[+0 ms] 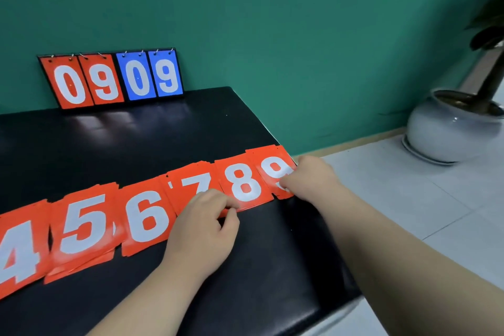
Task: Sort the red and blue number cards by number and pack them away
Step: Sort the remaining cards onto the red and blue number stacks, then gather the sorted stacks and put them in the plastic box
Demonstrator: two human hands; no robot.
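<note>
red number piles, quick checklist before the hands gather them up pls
1. Order from 4 pile to 9 pile, left to right: ok.
2. Left hand pinches the 8 pile at its lower corner: ok.
3. Right hand grip on the 9 pile: cannot tell, thumb hidden.
4. 5 pile squared: not ok, lower cards fan out.
5. 9 pile fully on the black table: cannot tell, hand covers its edge.
6. Blue cards within piles: cannot tell, only red tops show.
</note>
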